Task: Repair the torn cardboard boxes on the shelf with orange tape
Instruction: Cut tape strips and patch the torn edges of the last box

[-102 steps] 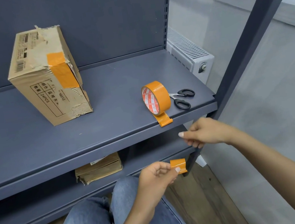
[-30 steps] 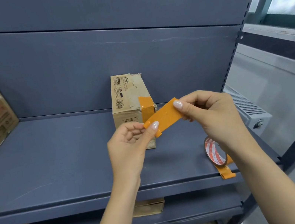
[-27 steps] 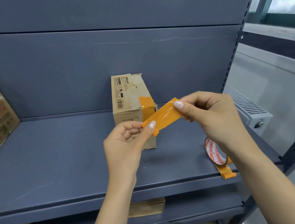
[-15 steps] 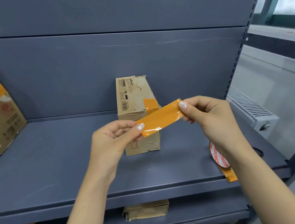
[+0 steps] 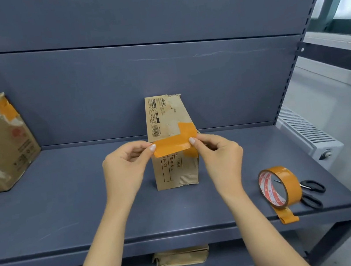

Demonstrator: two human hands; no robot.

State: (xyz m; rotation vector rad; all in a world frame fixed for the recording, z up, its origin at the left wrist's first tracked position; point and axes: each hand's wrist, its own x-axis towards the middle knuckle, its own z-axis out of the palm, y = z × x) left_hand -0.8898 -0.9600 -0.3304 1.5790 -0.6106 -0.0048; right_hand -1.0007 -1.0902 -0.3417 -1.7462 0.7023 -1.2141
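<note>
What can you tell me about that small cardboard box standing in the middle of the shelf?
The cardboard box is a tall, narrow brown carton standing upright on the grey shelf, close to the back panel. Its top is worn, with torn paper and a printed label with a barcode. An orange tape patch already wraps its upper right edge. Black print on the front reads 24PCS. The bottom edge looks scuffed. Two hands hold an orange tape strip across its front; whether the strip touches it yet is unclear.

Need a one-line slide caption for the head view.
Both hands hold an orange tape strip against the torn box.
</note>
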